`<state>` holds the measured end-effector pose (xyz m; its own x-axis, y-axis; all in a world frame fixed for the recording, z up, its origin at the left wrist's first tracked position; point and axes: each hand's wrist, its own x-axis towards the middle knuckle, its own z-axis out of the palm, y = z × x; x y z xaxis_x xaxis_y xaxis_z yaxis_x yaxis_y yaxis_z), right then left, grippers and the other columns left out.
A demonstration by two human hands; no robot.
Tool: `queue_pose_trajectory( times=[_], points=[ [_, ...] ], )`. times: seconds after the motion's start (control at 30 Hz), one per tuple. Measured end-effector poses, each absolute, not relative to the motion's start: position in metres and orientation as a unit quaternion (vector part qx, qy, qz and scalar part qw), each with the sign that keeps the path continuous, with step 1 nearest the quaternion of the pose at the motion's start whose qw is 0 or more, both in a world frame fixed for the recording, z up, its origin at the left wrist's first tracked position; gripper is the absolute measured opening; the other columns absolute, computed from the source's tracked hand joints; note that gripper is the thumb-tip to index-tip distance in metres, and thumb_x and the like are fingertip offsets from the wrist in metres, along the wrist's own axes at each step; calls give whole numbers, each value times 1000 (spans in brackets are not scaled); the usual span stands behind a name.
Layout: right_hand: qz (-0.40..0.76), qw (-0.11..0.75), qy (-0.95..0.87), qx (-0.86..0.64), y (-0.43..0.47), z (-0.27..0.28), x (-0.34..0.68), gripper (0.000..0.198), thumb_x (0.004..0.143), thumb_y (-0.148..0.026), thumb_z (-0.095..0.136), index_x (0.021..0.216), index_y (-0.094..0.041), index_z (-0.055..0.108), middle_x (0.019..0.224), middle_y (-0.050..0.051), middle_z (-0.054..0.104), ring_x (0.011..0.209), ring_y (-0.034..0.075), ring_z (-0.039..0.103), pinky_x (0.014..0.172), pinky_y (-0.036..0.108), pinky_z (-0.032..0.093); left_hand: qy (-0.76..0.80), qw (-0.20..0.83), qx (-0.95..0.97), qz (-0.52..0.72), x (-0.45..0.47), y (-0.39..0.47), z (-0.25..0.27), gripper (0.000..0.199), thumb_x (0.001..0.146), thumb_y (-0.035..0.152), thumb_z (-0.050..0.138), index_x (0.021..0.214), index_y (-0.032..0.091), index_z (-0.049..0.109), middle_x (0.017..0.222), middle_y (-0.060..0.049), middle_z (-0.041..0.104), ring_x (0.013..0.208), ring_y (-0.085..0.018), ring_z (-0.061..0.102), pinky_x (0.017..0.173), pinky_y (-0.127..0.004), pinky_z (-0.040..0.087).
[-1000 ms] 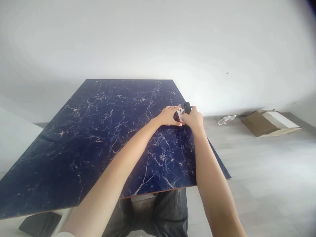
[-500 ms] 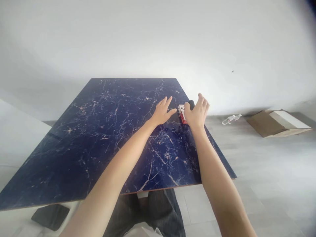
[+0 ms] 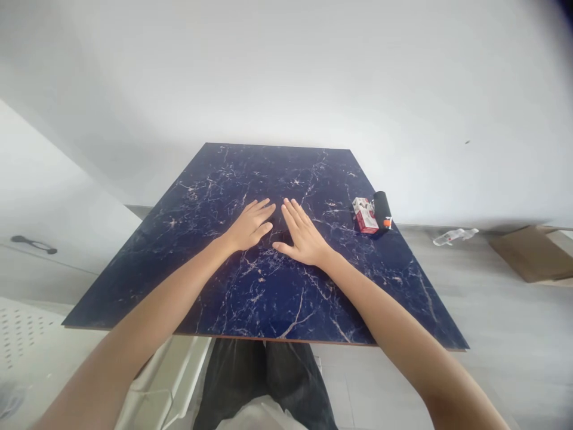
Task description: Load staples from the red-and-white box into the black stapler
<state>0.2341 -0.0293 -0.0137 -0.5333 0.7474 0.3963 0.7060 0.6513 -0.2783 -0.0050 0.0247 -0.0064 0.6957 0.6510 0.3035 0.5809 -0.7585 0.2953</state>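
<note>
Both hands are over the middle of a dark blue marble-patterned table [image 3: 277,310]. My left hand [image 3: 250,226] is open, palm down, its fingers stretched out and pointing up and right. Just to its right, my right hand [image 3: 301,236] is open too, fingers extended and thumb out toward the left hand; a small gap separates them. Neither hand holds anything. Near the table's right edge a red and white box [image 3: 365,216] stands beside a black cylinder [image 3: 382,209] with an orange mark. Whether the palms touch the tabletop, I cannot tell.
A white wall [image 3: 286,77] rises behind the table. On the floor at right lie a clear plastic bottle [image 3: 449,237] and an open cardboard box [image 3: 532,254]. At left is a white cabinet with a dark handle [image 3: 33,244].
My right hand has left the box and cylinder and moved left to the table's middle. My left hand has moved left and nearer. The view has turned left.
</note>
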Motion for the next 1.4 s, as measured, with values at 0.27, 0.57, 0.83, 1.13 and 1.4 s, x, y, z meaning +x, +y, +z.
queue_pose_trajectory(
  times=[0.27,0.57,0.83,1.13,1.4],
  points=[
    [120,189,-889,-400,-19,-19,218,116,89,-81,59,170,-10,17,175,24,18,163,37,18,131,61,21,300,112,940,116,6,21,-10,76,105,62,44,166,17,35,170,-17,36,161,-32,30,132,-54,22],
    [136,199,-887,-394,-21,-18,221,105,90,-73,63,169,-12,27,173,22,25,162,36,24,131,60,25,339,116,930,83,8,17,-15,83,105,67,41,166,11,33,174,-21,24,163,-32,21,133,-52,16],
    [133,208,-882,-401,-23,-19,224,95,96,-67,60,165,-8,35,171,23,30,159,37,31,130,58,28,350,117,926,78,9,17,-13,78,107,65,38,166,14,34,174,-19,24,163,-32,22,133,-51,15],
    [128,208,-885,-397,-23,-19,225,92,99,-69,54,165,-7,36,170,23,33,158,38,35,129,59,31,355,107,926,66,9,18,-14,81,107,69,32,166,13,34,174,-17,23,163,-32,22,133,-49,16],
    [127,216,-884,-394,-22,-21,225,88,100,-64,57,164,-8,38,170,23,35,157,38,35,130,58,30,354,104,928,60,8,18,-14,80,108,66,32,165,10,35,175,-19,21,164,-32,20,134,-49,15]
  ],
)
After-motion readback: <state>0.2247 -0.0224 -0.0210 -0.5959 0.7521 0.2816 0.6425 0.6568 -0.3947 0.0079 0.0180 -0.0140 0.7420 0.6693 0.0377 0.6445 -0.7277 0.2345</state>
